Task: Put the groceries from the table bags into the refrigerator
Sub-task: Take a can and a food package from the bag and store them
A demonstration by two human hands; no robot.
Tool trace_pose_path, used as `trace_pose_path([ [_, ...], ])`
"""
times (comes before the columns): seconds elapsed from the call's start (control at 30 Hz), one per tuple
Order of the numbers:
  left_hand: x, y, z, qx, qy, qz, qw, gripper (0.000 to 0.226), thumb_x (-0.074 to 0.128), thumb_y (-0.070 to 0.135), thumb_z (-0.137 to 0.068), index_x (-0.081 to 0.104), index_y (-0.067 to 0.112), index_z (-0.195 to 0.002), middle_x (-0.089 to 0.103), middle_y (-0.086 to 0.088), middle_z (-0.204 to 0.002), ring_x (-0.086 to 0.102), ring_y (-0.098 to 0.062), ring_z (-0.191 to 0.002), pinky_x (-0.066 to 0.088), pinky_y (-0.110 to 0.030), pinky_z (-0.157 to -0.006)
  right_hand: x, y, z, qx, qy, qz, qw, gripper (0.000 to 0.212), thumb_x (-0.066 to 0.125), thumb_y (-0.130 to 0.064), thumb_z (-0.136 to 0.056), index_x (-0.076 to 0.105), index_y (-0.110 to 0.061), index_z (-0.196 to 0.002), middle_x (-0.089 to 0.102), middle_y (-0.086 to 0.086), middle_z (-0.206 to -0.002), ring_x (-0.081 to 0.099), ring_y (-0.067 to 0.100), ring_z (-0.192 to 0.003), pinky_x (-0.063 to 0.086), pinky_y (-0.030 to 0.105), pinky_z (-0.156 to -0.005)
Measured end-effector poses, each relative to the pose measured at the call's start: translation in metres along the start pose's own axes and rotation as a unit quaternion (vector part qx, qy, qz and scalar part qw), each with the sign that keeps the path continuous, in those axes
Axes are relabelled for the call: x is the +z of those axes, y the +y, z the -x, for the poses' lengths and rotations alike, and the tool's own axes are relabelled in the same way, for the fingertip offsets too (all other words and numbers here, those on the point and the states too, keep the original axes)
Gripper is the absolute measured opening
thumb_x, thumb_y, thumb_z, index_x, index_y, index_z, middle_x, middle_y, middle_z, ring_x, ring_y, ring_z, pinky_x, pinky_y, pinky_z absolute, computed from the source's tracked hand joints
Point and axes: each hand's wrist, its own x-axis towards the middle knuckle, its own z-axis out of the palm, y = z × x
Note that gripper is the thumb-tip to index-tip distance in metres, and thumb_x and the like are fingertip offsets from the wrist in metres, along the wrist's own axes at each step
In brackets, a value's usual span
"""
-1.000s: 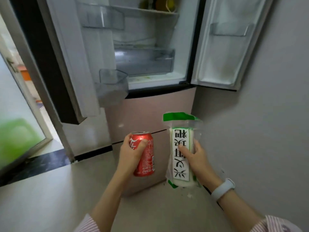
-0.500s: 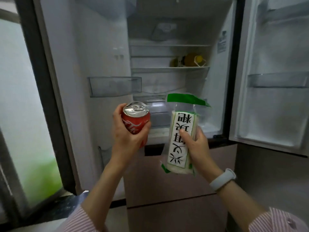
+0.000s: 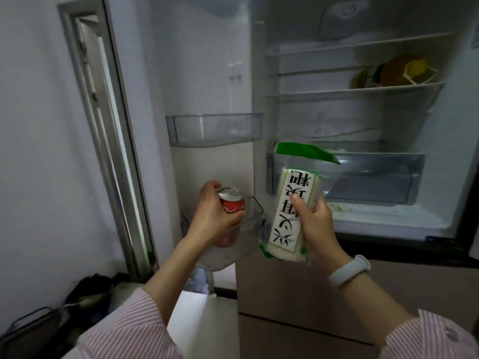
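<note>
1. The open white refrigerator (image 3: 363, 229) stands ahead of both my hands, its clear plastic door bin (image 3: 248, 224) just under my left fingers.
2. My right hand (image 3: 316, 224) grips the green-topped clear plastic packet of white food (image 3: 287, 216); its slack film could slip.
3. My left hand (image 3: 212, 216) wraps the red aluminium soda can (image 3: 232, 206), partly inside the bin; clipping the rim could tip it.

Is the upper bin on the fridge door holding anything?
No, the clear upper door bin looks bare, and the red can is in the left hand, low at the lower door bin.
</note>
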Motion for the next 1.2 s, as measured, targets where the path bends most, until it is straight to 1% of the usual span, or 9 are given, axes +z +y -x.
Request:
trace_pose_path([
  [0.07, -0.001, 0.002, -0.001, -0.026, -0.055, -0.064, 0.996, 0.084, 0.077, 0.027, -0.071, 0.027, 0.016, -0.137, 0.041, -0.013, -0.131, 0.049, -0.029, -0.114, 0.041, -0.03, -0.087, -0.004, 0.001, -0.002, 0.009, -0.02, -0.006, 1.0, 0.014, 0.056, -0.019, -0.088, 0.052, -0.026, -0.099, 0.067, 0.008, -0.097, 0.068, 0.022, -0.084, 0.058, 0.039, -0.069],
  [0.17, -0.003, 0.009, 0.002, -0.049, -0.087, -0.145, 0.984, 0.073, 0.069, 0.035, -0.079, 0.031, 0.018, -0.139, 0.042, -0.014, -0.129, 0.05, -0.032, -0.113, 0.043, -0.034, -0.092, -0.013, 0.001, -0.006, 0.016, -0.047, -0.003, 0.999, 0.016, 0.056, -0.019, -0.088, 0.052, -0.024, -0.103, 0.068, 0.005, -0.093, 0.069, 0.019, -0.079, 0.058, 0.032, -0.061],
  [0.3, 0.001, 0.014, 0.012, -0.063, -0.061, -0.238, 0.967, 0.064, 0.06, 0.043, -0.083, 0.035, 0.019, -0.137, 0.044, -0.014, -0.13, 0.051, -0.035, -0.111, 0.046, -0.042, -0.092, -0.027, 0.002, -0.012, 0.033, -0.069, -0.017, 0.997, 0.013, 0.056, -0.02, -0.088, 0.051, -0.028, -0.097, 0.067, 0.006, -0.093, 0.068, 0.021, -0.08, 0.058, 0.035, -0.063],
  [0.43, 0.009, 0.016, 0.02, -0.074, 0.005, -0.294, 0.953, 0.059, 0.054, 0.04, -0.087, 0.036, 0.016, -0.138, 0.03, -0.014, -0.146, 0.04, -0.036, -0.126, 0.037, -0.048, -0.102, -0.038, 0.006, -0.02, 0.04, -0.082, -0.015, 0.996, 0.014, 0.056, -0.021, -0.088, 0.051, -0.027, -0.1, 0.067, 0.008, -0.097, 0.068, 0.022, -0.082, 0.058, 0.034, -0.063],
  [0.6, 0.034, 0.038, 0.026, 0.078, 0.111, -0.336, 0.932, 0.047, 0.041, 0.042, -0.084, 0.058, 0.013, -0.117, 0.055, -0.012, -0.129, 0.043, -0.034, -0.129, 0.021, -0.069, -0.099, -0.066, -0.002, -0.041, 0.017, -0.11, 0.05, 0.993, 0.014, 0.055, -0.023, -0.089, 0.05, -0.031, -0.099, 0.066, 0.003, -0.097, 0.068, 0.017, -0.083, 0.056, 0.028, -0.059],
  [0.7, 0.062, 0.061, 0.014, 0.151, 0.117, -0.295, 0.936, 0.042, 0.041, 0.036, -0.083, 0.061, 0.011, -0.111, 0.06, -0.012, -0.12, 0.049, -0.033, -0.123, 0.032, -0.064, -0.099, -0.092, -0.02, -0.067, -0.022, -0.12, 0.132, 0.984, 0.017, 0.052, -0.027, -0.09, 0.046, -0.028, -0.106, 0.064, 0.0, -0.101, 0.065, 0.015, -0.089, 0.054, 0.029, -0.068],
  [0.8, 0.094, 0.085, -0.01, 0.194, 0.107, -0.239, 0.945, 0.041, 0.043, 0.033, -0.083, 0.062, 0.009, -0.11, 0.062, -0.011, -0.115, 0.055, -0.03, -0.114, 0.044, -0.05, -0.095, -0.115, -0.047, -0.101, -0.068, -0.123, 0.238, 0.961, 0.024, 0.05, -0.029, -0.092, 0.043, -0.024, -0.114, 0.059, -0.008, -0.097, 0.061, 0.014, -0.087, 0.05, 0.024, -0.064],
  [1.0, 0.142, 0.135, -0.094, 0.216, 0.121, -0.164, 0.955, 0.039, 0.046, 0.03, -0.084, 0.061, 0.008, -0.112, 0.062, -0.009, -0.115, 0.058, -0.027, -0.108, 0.047, -0.042, -0.086, -0.142, -0.106, -0.197, -0.257, -0.033, 0.415, 0.872, 0.044, 0.055, -0.024, -0.09, 0.041, -0.015, -0.131, 0.055, 0.01, -0.122, 0.055, 0.027, -0.108, 0.047, 0.038, -0.086],
  [1.2, 0.178, 0.166, -0.202, 0.186, 0.145, -0.059, 0.97, 0.039, 0.054, 0.021, -0.088, 0.051, 0.01, -0.125, 0.051, -0.011, -0.127, 0.046, -0.028, -0.119, 0.039, -0.043, -0.098, -0.143, -0.167, -0.305, -0.37, 0.09, 0.662, 0.646, 0.047, 0.052, -0.027, -0.09, 0.037, -0.014, -0.133, 0.055, 0.012, -0.122, 0.052, 0.033, -0.107, 0.042, 0.038, -0.077],
])
